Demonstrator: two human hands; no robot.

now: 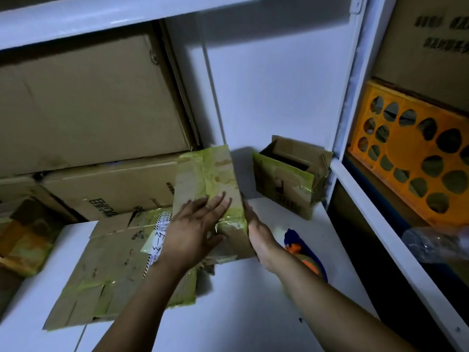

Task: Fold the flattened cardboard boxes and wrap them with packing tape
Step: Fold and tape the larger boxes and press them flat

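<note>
Head view: L hand (200, 224) lies flat on the front face of a small folded cardboard box (210, 174), fingers straight and slightly spread, palm pressing the card. R hand (256, 229) sits against the box's right side face, seen edge-on; fingers run straight up along that edge, no curl visible, thumb hidden. Box is upright, tilted a bit away from the camera, lower edge at the white shelf surface (228, 313), roughly mid-shelf. Its faces carry yellow-green tape, wrinkled, w/ bare brown card between the strips. Just left of it, partly under the L forearm, a flattened cardboard box (109, 270) lies on the shelf, also w/ yellow-green tape patches and a white label (160, 240) w/ handwriting, not legible. Behind-right of the held box, apart from it, a second small box (284, 181) stands w/ top flaps open, near the shelf upright (355, 85). Under the R forearm: a blue-and-orange item (297, 242), type unclear. Back left: large brown cartons (88, 102) stacked two high, lower one printed. Far left edge: a yellowish taped package (25, 240). Next bay to the right: orange plastic crate (411, 161) w/ round holes, a printed carton above it, and crumpled clear plastic (431, 245) on the lower shelf. Lighting dim.
</note>
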